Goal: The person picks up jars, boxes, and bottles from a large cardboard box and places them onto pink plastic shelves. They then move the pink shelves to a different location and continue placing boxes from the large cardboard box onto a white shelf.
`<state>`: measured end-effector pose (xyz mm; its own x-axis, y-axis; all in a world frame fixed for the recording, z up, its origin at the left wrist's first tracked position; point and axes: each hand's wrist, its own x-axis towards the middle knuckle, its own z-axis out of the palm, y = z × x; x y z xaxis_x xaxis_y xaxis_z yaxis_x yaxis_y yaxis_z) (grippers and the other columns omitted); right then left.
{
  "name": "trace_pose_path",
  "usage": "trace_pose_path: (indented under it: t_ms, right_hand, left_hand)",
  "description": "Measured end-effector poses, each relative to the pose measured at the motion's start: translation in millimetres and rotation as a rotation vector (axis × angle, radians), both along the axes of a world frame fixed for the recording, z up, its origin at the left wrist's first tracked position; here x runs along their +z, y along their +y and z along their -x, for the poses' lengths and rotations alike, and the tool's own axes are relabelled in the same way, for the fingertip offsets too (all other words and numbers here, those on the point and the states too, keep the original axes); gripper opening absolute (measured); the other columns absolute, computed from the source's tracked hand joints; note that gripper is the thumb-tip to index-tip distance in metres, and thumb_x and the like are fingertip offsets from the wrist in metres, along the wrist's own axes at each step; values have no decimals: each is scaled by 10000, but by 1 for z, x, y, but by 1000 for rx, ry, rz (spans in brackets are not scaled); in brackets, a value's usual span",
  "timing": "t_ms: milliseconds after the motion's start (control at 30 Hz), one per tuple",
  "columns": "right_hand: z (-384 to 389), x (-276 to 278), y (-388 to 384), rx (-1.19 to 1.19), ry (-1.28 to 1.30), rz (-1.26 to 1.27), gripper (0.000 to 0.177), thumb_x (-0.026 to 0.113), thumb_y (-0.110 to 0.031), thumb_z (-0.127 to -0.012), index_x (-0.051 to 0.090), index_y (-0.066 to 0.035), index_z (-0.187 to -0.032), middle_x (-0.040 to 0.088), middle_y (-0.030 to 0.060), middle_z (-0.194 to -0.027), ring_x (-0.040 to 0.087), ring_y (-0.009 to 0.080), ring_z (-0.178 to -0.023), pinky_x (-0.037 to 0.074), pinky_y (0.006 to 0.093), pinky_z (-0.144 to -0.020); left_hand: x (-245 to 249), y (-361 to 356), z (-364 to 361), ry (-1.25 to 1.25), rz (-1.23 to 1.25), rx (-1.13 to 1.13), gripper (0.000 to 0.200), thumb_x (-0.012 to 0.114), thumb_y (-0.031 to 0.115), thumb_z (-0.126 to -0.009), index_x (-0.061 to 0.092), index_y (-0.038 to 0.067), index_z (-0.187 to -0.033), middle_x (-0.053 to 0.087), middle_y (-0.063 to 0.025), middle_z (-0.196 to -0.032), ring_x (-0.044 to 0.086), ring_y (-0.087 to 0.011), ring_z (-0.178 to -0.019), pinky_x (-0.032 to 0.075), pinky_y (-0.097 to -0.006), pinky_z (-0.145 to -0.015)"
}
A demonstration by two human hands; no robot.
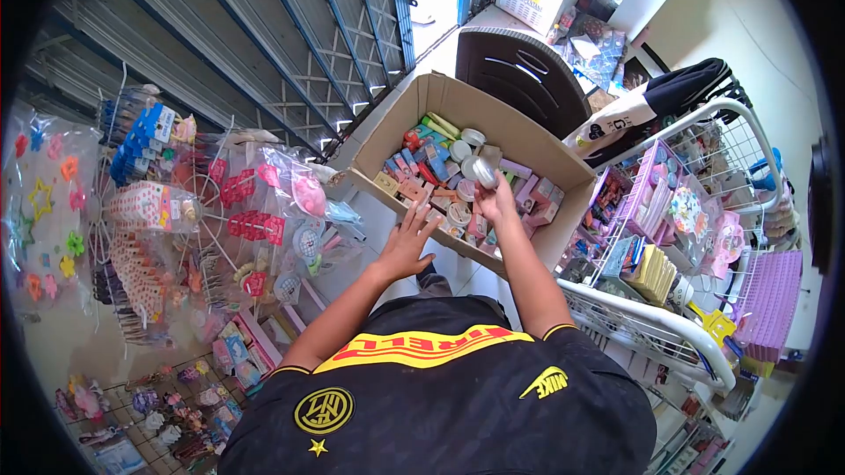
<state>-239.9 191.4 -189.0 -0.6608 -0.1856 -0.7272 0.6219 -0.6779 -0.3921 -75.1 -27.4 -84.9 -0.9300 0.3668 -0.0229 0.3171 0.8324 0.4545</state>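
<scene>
A cardboard box (539, 151) stands open in front of me, filled with small cosmetic-like packages and round containers. My right hand (497, 200) is over the box, its fingers closed on a small round jar (484, 173) with a pale, shiny top. Beside it among the contents lie more white round containers (473, 137). My left hand (408, 239) rests at the near left rim with fingers spread, holding nothing. Small pink boxes (412, 190) and a yellow-green tube (443, 126) lie inside the box.
A dark plastic chair (524, 70) stands behind the box. To the right is a white wire rack (647, 299) with a purple basket (650, 177). Hanging packaged accessories (251, 184) crowd the left side. A metal folding gate (264, 35) runs along the back left.
</scene>
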Motion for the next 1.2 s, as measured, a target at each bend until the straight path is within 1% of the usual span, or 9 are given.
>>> trace_pose_path:
  t_ms: [267,467,533,667,833,933,967,1100,1200]
  right_hand:
    - [-45,61,21,196,296,-15,372,518,-416,-981,505,-112,-1194,629,67,-989,629,156,-849,484,288,-696]
    - [-129,84,41,674,574,-426,310,578,-323,-959,575,-79,-1151,613,93,-1027,618,176,-901,492,327,-766]
    - [-152,82,52,752,1275,-934,295,639,-248,-915,582,-54,-1129,573,153,-1111,595,253,-1025,483,379,-853]
    - [-163,79,77,838,1663,-1274,375,696,-185,-812,574,-60,-1144,522,193,-1199,540,372,-1118,462,448,-918]
    - [-171,72,75,776,1826,-1403,443,677,-196,-794,555,-85,-1205,458,198,-1367,518,382,-1170,438,462,-959]
    - [-182,69,77,832,1831,-1429,500,706,-190,-776,559,-120,-1249,372,180,-1467,434,382,-1293,402,479,-1023]
    - [-186,67,77,855,1834,-1442,448,714,-195,-765,613,-125,-1196,349,170,-1494,420,376,-1303,393,474,-1024]
    - [-193,69,73,862,1818,-1503,297,718,-215,-759,698,-122,-1040,339,172,-1505,426,373,-1280,389,448,-1006]
    - [-194,69,72,932,1782,-1538,305,714,-219,-759,701,-130,-1051,367,177,-1490,432,374,-1273,392,452,-1004]
  left_hand:
    - [-3,8,-5,-15,17,64,800,738,295,-779,357,161,-1470,218,-185,-1551,102,-407,-1470,406,-551,-1009]
    - [-13,25,-38,146,-48,233,790,725,247,-785,352,126,-1471,220,-194,-1556,197,-394,-1452,371,-504,-1063]
    - [-28,38,-61,176,-142,280,765,703,247,-795,360,95,-1462,247,-205,-1549,311,-416,-1396,418,-487,-1013]
    - [-106,61,-163,-382,-306,586,745,621,400,-869,371,-13,-1437,438,-264,-1429,434,-404,-1320,366,-424,-1091]
    - [-169,124,-370,-896,-275,895,814,510,610,-891,455,-35,-1384,490,-255,-1397,472,-357,-1311,374,-389,-1080]
    - [-107,198,-450,-915,-908,1423,822,424,679,-920,483,8,-1391,559,-147,-1353,561,-276,-1210,416,-339,-1030]
    - [-117,217,-484,-1003,-1352,1594,724,447,605,-937,534,12,-1343,589,-124,-1306,597,-262,-1149,449,-333,-994]
    - [-145,283,-573,-968,-1362,1472,704,451,591,-938,543,14,-1331,594,-125,-1297,601,-260,-1143,454,-334,-986]
    - [-166,322,-600,-924,-1363,1373,685,456,576,-938,552,16,-1320,600,-126,-1288,604,-258,-1138,459,-334,-979]
